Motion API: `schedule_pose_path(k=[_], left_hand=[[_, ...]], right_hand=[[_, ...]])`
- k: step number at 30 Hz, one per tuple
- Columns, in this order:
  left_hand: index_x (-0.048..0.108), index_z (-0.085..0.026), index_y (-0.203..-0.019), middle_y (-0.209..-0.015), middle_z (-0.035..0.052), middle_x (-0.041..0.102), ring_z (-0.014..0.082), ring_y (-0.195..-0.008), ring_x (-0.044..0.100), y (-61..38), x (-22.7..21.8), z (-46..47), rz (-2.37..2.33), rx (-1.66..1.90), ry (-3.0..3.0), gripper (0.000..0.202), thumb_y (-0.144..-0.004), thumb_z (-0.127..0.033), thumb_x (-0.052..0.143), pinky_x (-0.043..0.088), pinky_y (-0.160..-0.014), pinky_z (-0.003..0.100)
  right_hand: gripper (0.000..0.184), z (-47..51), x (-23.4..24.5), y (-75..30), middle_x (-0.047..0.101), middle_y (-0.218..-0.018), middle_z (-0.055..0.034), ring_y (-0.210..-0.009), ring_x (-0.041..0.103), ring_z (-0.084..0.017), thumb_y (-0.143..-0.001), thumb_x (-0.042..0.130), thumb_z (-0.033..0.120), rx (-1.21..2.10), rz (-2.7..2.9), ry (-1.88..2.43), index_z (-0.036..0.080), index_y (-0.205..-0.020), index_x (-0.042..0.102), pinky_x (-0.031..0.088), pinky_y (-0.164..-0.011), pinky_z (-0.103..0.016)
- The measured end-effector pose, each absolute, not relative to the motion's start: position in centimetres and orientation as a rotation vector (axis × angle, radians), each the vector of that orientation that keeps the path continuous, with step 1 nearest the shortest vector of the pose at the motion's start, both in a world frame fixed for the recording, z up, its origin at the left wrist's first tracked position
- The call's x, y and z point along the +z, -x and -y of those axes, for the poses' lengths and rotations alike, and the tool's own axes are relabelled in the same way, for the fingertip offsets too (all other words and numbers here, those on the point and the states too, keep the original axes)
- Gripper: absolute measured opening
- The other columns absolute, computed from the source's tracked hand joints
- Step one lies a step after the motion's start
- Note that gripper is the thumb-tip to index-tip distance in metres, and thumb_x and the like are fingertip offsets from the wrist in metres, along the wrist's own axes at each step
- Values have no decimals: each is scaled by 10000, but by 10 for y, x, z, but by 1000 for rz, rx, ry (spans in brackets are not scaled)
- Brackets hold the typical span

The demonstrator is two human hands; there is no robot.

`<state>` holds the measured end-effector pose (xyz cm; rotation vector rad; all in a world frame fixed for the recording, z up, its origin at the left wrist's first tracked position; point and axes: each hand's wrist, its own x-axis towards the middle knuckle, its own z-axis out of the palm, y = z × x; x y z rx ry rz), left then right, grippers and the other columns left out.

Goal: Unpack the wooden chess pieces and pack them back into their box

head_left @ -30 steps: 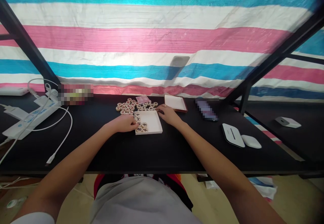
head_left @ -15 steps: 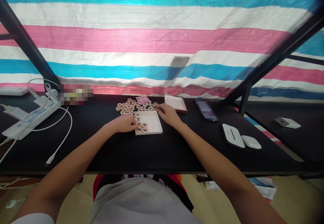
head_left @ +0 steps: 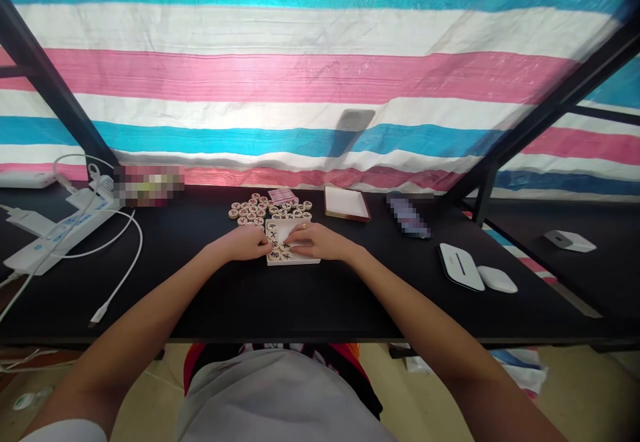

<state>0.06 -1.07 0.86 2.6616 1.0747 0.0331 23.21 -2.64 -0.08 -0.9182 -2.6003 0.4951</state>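
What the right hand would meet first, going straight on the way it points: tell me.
Probably the round pieces along the left side of the white box, with the left hand just beyond. The right hand's height is unclear, so it might pass over them.

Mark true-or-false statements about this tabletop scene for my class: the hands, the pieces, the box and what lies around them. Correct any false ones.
1. The left hand is at the left edge of the white box. True.
2. The right hand rests on the power strip. False: the right hand is over the white box, its fingers by the pieces inside.
3. Loose xiangqi pieces lie beyond the white box. True.
4. The pink card is inside the white box. False: the pink card lies behind it, beside the loose pieces.
5. A ring shows on the right hand. True.
6. The power strip is right of the white box. False: the power strip is to its left.
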Motion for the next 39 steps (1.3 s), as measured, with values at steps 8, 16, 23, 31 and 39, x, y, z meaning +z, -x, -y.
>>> schedule_pose_path(k=[8,16,23,31,39], left_hand=[[509,-153,-479,-472,0,465,96,-443,343,0,5,8,-1051,72,-2662,407,-835,-337,443,223,-490,264],[471,-159,-455,-439,-11,409,93,-425,315,0,8,9,-1035,83,-2655,421,-835,-337,444,220,-486,274],[442,-166,-446,-436,-11,396,95,-411,313,1,6,8,-1044,92,-2624,437,-836,-362,442,204,-480,285],[406,-172,-440,-428,-9,367,101,-405,306,2,7,9,-1042,84,-2601,450,-842,-372,439,204,-473,293],[424,-174,-410,-418,4,377,110,-402,306,0,6,9,-1122,13,-2616,496,-846,-411,432,214,-477,300]], right_hand=[[209,23,-7,-232,639,-956,-61,-927,586,-190,-837,603,368,419,2538,1046,200,-946,660,450,-842,-299],[135,22,-11,-235,641,-977,-53,-909,586,-180,-867,530,285,348,2467,1028,212,-958,598,457,-832,-308],[110,9,-16,-252,614,-993,-80,-986,555,-212,-873,488,264,29,2097,1219,213,-940,559,448,-852,-327],[90,-6,-21,-279,584,-794,-34,-714,545,-182,-806,540,287,65,2166,1634,205,-769,533,408,-658,-293],[123,-8,-28,-274,602,-849,-40,-766,562,-178,-867,514,305,126,2224,1527,195,-868,570,417,-699,-286]])
